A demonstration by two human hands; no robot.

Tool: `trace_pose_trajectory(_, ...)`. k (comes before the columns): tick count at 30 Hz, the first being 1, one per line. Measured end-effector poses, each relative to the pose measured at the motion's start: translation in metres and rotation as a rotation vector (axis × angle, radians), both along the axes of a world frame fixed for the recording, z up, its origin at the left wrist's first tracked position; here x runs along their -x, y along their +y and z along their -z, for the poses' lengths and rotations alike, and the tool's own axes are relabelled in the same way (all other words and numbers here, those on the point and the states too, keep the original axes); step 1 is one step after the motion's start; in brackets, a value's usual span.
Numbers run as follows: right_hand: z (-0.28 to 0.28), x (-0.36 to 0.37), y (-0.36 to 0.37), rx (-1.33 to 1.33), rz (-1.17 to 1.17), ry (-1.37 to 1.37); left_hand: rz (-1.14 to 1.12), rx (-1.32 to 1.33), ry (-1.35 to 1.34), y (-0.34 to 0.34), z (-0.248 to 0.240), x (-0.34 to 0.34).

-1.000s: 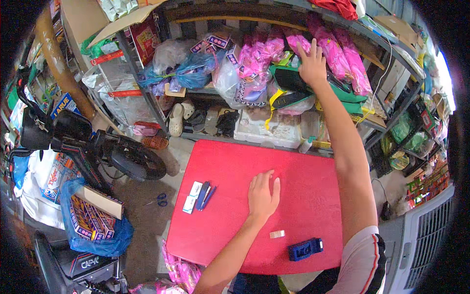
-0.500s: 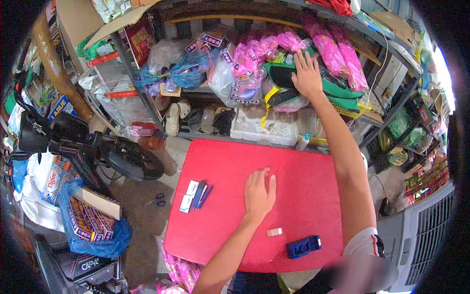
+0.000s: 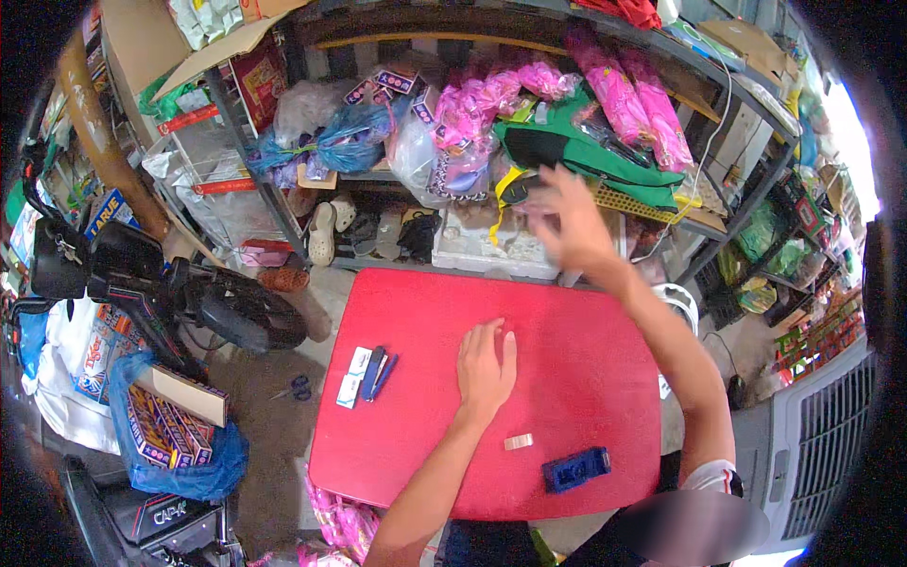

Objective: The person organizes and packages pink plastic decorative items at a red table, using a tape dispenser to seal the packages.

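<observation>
Hands (image 3: 486, 364) apart; white boxes (image 3: 349, 389) bear small print; bagged cartons (image 3: 170, 427), bold lettering.

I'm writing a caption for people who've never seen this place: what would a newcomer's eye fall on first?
The bright red table, beneath the left hand, dominates the middle. Beyond it, shiny pink bundles and a green-and-black bag crowd the shelf, the blurred right hand in front. A black two-wheeler stands at left.
</observation>
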State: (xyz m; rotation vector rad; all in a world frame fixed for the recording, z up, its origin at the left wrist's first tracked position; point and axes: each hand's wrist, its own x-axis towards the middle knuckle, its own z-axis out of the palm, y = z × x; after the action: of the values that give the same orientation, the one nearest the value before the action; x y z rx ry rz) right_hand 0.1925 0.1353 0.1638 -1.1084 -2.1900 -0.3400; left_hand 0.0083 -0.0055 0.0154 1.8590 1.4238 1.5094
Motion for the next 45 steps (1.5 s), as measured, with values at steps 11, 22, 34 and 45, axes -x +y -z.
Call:
trace_pose_trajectory(11,0.072,-0.089,-0.280,0.542,0.173,0.277,-0.018,0.005,-0.019,-0.001,0.007,-0.009)
trace_pose_trajectory(22,0.082,-0.105,-0.298,0.449,0.223,0.364,-0.156,-0.148,-0.415,-0.091,-0.093,0.071)
trace_pose_trajectory(34,0.066,-0.116,-0.318,0.466,0.221,0.370,-0.739,0.938,0.062,-0.459,0.216,0.263)
trace_pose_trajectory(45,0.075,-0.122,-0.311,0.451,0.276,0.323,-0.821,1.365,0.766,-0.450,0.332,0.243)
